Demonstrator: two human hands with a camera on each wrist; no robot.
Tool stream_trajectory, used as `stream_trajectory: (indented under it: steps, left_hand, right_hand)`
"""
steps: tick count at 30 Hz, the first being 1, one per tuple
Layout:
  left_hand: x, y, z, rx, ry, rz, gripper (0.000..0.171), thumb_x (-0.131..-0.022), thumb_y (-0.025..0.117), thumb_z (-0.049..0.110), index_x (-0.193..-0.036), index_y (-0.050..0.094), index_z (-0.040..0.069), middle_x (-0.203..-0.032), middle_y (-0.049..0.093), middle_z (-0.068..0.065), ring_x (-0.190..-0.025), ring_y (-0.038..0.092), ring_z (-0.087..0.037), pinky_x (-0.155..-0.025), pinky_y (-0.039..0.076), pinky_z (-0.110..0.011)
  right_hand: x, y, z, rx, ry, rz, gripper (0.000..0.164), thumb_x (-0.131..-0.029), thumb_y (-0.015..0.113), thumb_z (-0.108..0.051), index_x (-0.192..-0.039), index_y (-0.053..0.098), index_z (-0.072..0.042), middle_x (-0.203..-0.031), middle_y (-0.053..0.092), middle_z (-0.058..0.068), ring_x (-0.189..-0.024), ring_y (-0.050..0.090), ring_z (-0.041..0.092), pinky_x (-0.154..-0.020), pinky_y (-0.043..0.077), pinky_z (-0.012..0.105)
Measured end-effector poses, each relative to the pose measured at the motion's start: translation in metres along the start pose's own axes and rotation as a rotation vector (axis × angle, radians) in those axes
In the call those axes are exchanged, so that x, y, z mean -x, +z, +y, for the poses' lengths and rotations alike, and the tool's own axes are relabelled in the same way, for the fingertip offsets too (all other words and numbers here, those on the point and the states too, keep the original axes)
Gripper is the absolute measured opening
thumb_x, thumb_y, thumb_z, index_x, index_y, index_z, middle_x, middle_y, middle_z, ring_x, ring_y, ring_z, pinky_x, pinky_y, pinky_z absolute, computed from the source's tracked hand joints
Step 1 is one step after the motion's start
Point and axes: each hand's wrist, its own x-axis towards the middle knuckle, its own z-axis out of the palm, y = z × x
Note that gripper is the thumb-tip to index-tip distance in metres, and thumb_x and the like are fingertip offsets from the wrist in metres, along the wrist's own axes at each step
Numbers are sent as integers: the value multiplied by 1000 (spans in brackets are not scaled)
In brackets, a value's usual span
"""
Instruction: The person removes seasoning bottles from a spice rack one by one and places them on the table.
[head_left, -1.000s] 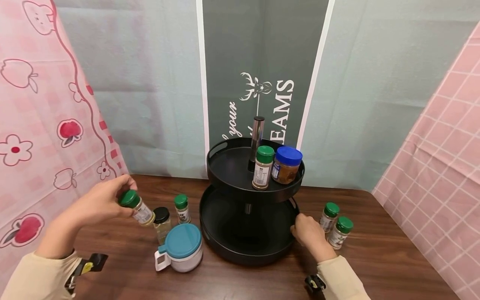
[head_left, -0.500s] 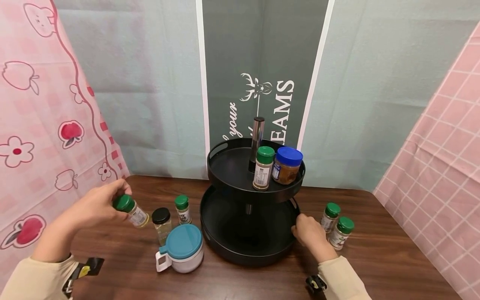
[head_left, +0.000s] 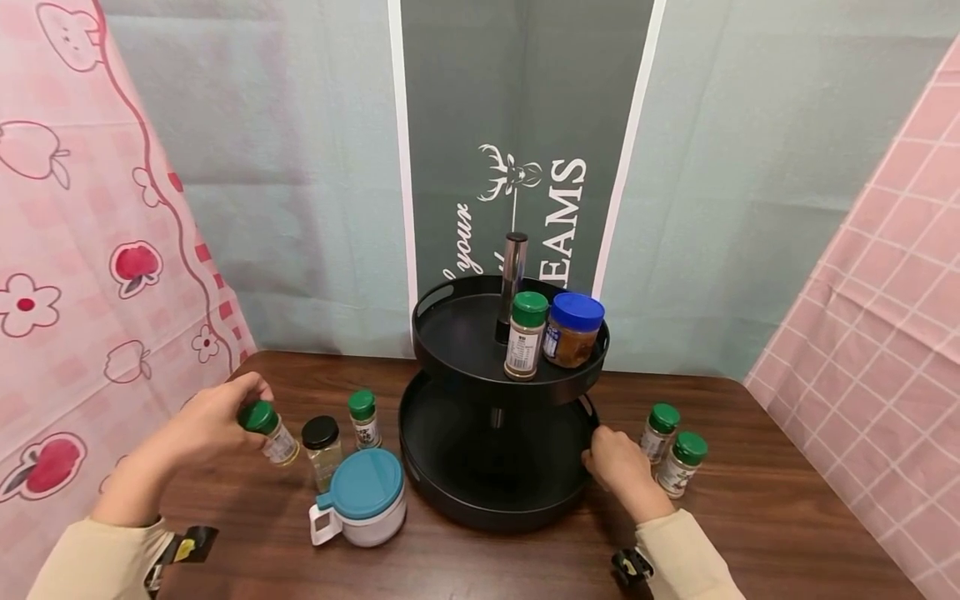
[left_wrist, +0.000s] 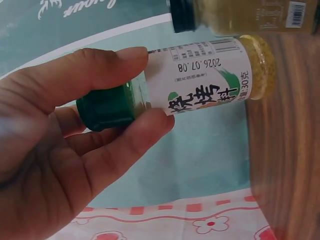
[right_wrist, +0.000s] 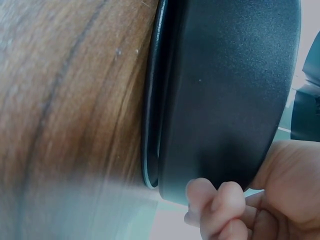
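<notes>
My left hand (head_left: 221, 421) pinches a green-capped spice jar (left_wrist: 200, 77) near its cap, thumb on one side and fingers on the other. The jar leans, its base low over the table at the left; whether it touches the wood I cannot tell. Beside it stand a black-capped jar (head_left: 324, 458) and a smaller green-capped spice jar (head_left: 366, 423). At the right, my right hand (head_left: 618, 467) grips the rim of the lower tier of a black two-tier turntable rack (head_left: 495, 521), fingers curled outside the wall (right_wrist: 225, 100). A spice jar (head_left: 523, 346) and a blue-lidded jar (head_left: 572, 337) stand on the upper tier.
A white container with a teal lid and handle (head_left: 367, 492) stands left of the rack, close to it. Two green-capped spice jars (head_left: 659, 433) (head_left: 678, 471) stand just right of my right hand. Curtains hang behind and at both sides of the wooden table (head_left: 480, 575).
My left hand has shifted slightly left, then lower, with the spice jar, which now leans less and sits nearer the table. The right hand stays on the rack's rim.
</notes>
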Motion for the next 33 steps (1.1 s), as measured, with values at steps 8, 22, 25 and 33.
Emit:
stream_trajectory:
  steps: [8,22,25,33]
  left_hand:
    - [-2,10,-11,28,-18,-37,46,-57,80,-2,-89,48,6,-77,56,-3,-68,53,-19,-57,46,-34]
    - [-1,24,-24,20,-40,-69,43,-56,77,-4,-87,48,7,-75,54,-2,-66,51,-18,-56,45,-33]
    - [0,27,-26,29,-36,-66,44,-55,76,-4,-86,48,7,-74,54,-2,-66,51,-18,-56,45,-33]
    - [1,33,-27,62,-49,-90,44,-55,74,-6,-88,48,6,-77,55,-3,-68,52,-19,-57,46,-34]
  right_hand:
    - [-1,0,0,1,3,3,20,-86,54,-5,-66,48,-5,-55,44,9,-44,43,22,-43,33,32]
    - [-1,2,-1,-2,5,-1,15,-86,54,-6,-72,51,-1,-58,44,10,-46,45,23,-44,35,33]
    - [-1,1,-1,0,4,3,14,-85,54,-6,-72,52,-1,-58,45,10,-47,45,23,-44,35,34]
    - [0,1,0,0,2,10,15,-85,54,-5,-70,50,-2,-57,44,10,-45,44,23,-44,34,33]
